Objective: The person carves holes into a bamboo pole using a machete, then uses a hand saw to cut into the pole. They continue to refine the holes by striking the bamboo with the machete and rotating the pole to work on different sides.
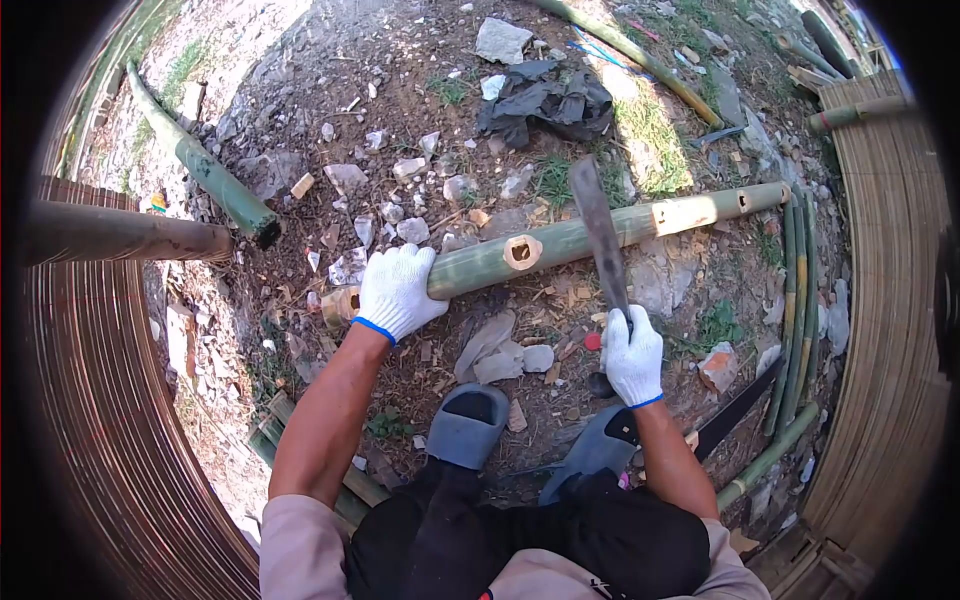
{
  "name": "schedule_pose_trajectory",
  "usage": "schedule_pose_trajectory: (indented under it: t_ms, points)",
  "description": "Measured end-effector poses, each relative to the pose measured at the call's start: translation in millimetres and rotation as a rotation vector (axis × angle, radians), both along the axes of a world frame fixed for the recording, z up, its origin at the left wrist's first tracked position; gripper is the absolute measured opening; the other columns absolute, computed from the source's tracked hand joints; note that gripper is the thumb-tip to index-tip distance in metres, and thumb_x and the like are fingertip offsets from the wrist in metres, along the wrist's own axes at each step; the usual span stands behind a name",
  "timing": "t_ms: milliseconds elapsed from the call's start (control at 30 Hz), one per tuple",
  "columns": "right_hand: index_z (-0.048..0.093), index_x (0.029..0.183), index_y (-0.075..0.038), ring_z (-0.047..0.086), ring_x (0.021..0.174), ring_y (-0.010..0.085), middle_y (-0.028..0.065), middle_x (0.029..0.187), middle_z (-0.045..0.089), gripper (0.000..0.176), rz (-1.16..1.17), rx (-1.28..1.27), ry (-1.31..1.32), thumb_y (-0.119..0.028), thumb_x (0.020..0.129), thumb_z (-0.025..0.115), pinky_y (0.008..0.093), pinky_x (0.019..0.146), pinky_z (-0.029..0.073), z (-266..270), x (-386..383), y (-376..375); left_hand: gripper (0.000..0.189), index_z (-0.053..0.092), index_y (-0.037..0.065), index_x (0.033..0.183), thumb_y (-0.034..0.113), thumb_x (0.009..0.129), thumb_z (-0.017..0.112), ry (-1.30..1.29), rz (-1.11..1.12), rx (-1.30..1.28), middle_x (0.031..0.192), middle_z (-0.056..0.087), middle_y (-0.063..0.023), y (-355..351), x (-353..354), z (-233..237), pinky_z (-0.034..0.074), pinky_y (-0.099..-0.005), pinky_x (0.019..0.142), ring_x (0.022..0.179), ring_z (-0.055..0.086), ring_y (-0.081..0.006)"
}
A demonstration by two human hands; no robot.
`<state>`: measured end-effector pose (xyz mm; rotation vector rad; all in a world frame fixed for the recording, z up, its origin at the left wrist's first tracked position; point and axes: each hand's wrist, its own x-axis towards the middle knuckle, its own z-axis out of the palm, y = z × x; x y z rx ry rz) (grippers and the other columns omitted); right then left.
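A thick green bamboo pole [585, 238] lies slantwise across the ground in front of me, with holes cut through its wall and pale wood around them. My left hand [397, 292], in a white glove with a blue cuff, is wrapped over the pole close to its left end. Gloved the same way, my right hand [632, 357] is closed round the handle of a machete [600, 230]. Its dark, blunt-ended blade points away from me and overlaps the pole right of the middle hole. The handle is mostly hidden by the glove.
Stones and wood chips litter the ground. A crumpled black plastic sheet [548, 102] lies beyond the pole. Another bamboo length [205, 175] is at upper left; thin bamboo poles [790, 300] and a saw blade [738, 412] lie at right. Slatted bamboo panels [885, 290] flank both sides.
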<state>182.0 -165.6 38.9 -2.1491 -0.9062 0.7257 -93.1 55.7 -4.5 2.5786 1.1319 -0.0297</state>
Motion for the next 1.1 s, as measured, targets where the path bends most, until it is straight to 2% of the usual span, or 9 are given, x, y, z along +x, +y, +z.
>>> schedule_pose_trajectory:
  t_ms: [133, 233, 367, 567, 667, 733, 867, 967, 1100]
  points:
    - [0.066, 0.097, -0.002, 0.071, 0.063, 0.0373, 0.0186, 0.069, 0.068, 0.021, 0.154, -0.004, -0.214, -0.021, 0.108, 0.062, 0.0452, 0.058, 0.052, -8, -24, 31, 0.057, 0.070, 0.009, 0.106, 0.040, 0.062, 0.089, -0.037, -0.006, 0.050, 0.097, 0.069, -0.0143, -19, 9, -12, 0.053, -0.0484, 0.082, 0.092, 0.067, -0.0356]
    - [0.066, 0.095, -0.002, 0.068, 0.060, 0.0403, 0.0181, 0.066, 0.065, 0.014, -0.034, 0.214, -0.125, -0.013, 0.103, 0.068, 0.0458, 0.055, 0.051, 26, -38, 52, 0.058, 0.070, 0.008, 0.107, 0.040, 0.062, 0.089, -0.054, 0.012, 0.033, 0.098, 0.069, -0.0139, -19, 8, -13, 0.053, -0.0482, 0.081, 0.092, 0.067, -0.0347]
    - [0.061, 0.087, -0.005, 0.069, 0.066, 0.0475, 0.0250, 0.070, 0.067, 0.034, 0.143, -0.041, -0.382, -0.033, 0.106, 0.065, 0.0567, 0.059, 0.054, -59, -46, 34, 0.056, 0.072, 0.010, 0.104, 0.042, 0.060, 0.088, 0.012, -0.018, 0.010, 0.093, 0.069, -0.0121, -26, 8, -12, 0.054, -0.0472, 0.079, 0.090, 0.067, -0.0337]
    - [0.063, 0.090, -0.005, 0.067, 0.061, 0.0427, 0.0209, 0.068, 0.065, 0.019, -0.161, 0.178, -0.218, -0.016, 0.104, 0.067, 0.0471, 0.052, 0.050, 14, -48, 41, 0.052, 0.073, 0.011, 0.100, 0.041, 0.060, 0.087, 0.049, -0.002, -0.032, 0.092, 0.069, -0.0108, -29, 12, -11, 0.054, -0.0460, 0.078, 0.089, 0.066, -0.0323]
    - [0.060, 0.085, -0.005, 0.068, 0.062, 0.0435, 0.0212, 0.066, 0.065, 0.028, 0.117, -0.008, -0.490, -0.023, 0.105, 0.067, 0.0506, 0.055, 0.053, -47, -43, 30, 0.053, 0.074, 0.011, 0.101, 0.041, 0.060, 0.087, 0.038, 0.000, -0.036, 0.093, 0.069, -0.0112, -33, 13, -15, 0.054, -0.0464, 0.079, 0.090, 0.065, -0.0328]
    - [0.060, 0.085, -0.006, 0.069, 0.063, 0.0438, 0.0224, 0.068, 0.066, 0.033, 0.183, -0.131, -0.473, -0.030, 0.106, 0.064, 0.0540, 0.057, 0.054, -31, -41, 38, 0.053, 0.074, 0.011, 0.101, 0.042, 0.060, 0.087, 0.016, -0.003, -0.026, 0.093, 0.069, -0.0116, -29, 16, -11, 0.054, -0.0466, 0.079, 0.090, 0.065, -0.0329]
    - [0.063, 0.087, -0.004, 0.071, 0.065, 0.0453, 0.0244, 0.069, 0.067, 0.034, -0.171, 0.148, -0.231, -0.033, 0.106, 0.064, 0.0550, 0.060, 0.055, 20, -49, 39, 0.055, 0.074, 0.010, 0.102, 0.043, 0.060, 0.087, 0.071, 0.020, -0.059, 0.094, 0.070, -0.0121, -26, 17, -18, 0.054, -0.0465, 0.080, 0.093, 0.066, -0.0328]
    - [0.063, 0.088, -0.004, 0.070, 0.068, 0.0488, 0.0266, 0.072, 0.069, 0.039, 0.114, -0.185, -0.369, -0.037, 0.107, 0.062, 0.0572, 0.062, 0.055, -59, -42, 19, 0.055, 0.074, 0.010, 0.101, 0.043, 0.059, 0.087, 0.040, -0.003, -0.053, 0.096, 0.070, -0.0118, -33, 15, -14, 0.054, -0.0464, 0.080, 0.094, 0.066, -0.0328]
    - [0.063, 0.087, -0.004, 0.070, 0.065, 0.0464, 0.0248, 0.068, 0.066, 0.034, 0.022, -0.058, -0.338, -0.032, 0.106, 0.066, 0.0521, 0.058, 0.053, 5, -42, 39, 0.053, 0.073, 0.011, 0.100, 0.042, 0.059, 0.086, 0.080, 0.008, -0.078, 0.094, 0.069, -0.0109, -32, 16, -12, 0.054, -0.0468, 0.079, 0.091, 0.065, -0.0322]
